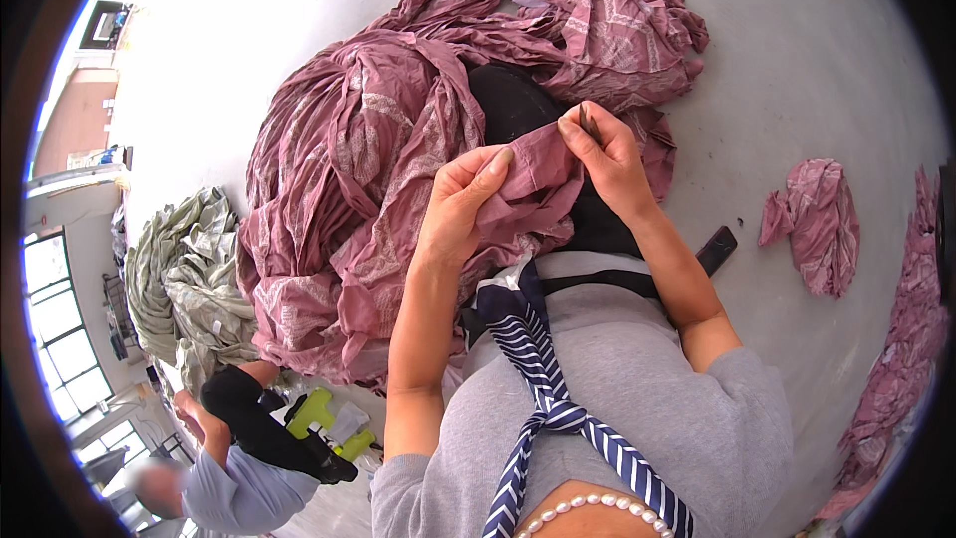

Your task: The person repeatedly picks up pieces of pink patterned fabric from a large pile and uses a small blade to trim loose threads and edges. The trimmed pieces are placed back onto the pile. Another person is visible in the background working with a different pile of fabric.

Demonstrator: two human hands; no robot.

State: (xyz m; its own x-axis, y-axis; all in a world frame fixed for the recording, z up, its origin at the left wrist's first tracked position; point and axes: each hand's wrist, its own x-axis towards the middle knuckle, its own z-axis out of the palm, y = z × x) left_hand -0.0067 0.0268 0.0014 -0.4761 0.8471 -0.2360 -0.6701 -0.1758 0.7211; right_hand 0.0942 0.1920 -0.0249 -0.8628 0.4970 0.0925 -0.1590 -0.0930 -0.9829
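My left hand [463, 199] is closed on the edge of a dusty-pink fabric [533, 164], with the thumb pressed on top. Higher and to the right, my right hand [609, 161] pinches the same edge between thumb and fingers, so a short stretch spans the two hands. A small dark pointed tool [590, 124] sticks out of the right hand's fingers; most of it is hidden, so its kind is unclear. The fabric continues into a large patterned heap [358, 139] across my lap and the floor ahead.
A crumpled pink piece [822, 224] and a dark phone-like object [717, 249] lie at right. More pink cloth [901, 339] runs along the far right. Pale green cloth [194, 269] is piled at left, near another seated person [249, 478] and a lime-green object [314, 413].
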